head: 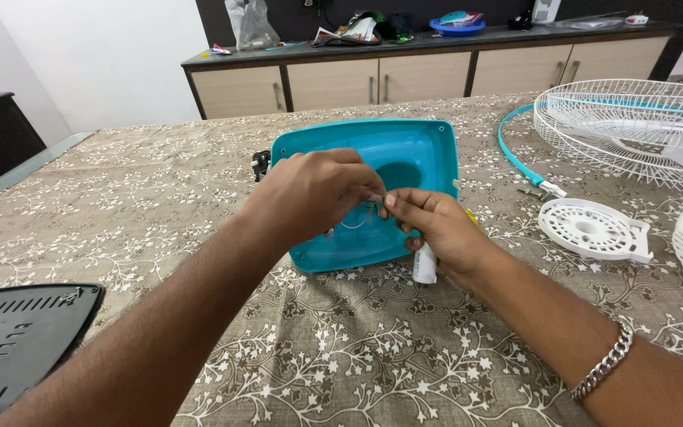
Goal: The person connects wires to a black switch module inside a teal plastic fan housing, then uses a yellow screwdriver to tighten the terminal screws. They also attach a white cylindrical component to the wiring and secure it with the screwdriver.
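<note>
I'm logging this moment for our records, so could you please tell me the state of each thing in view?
Turquoise plastic fan base: upside down on the table, hollow side up.
Thin wires: pinched between both hands.
Left hand: shut on wires.
Right hand: pinching wires, white tube tucked under it.
White wire fan grille: detached, lying flat.
White round plastic cover: detached, lying flat.
Cabinet doors: shut.

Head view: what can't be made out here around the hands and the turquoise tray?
- Thin wire between left hand and right hand: too small, ends hidden by fingers.
- White object under the right hand: mostly covered by the palm.
- Turquoise tray: middle hidden by both hands.
- Black vented panel: cut by the left edge.
</note>
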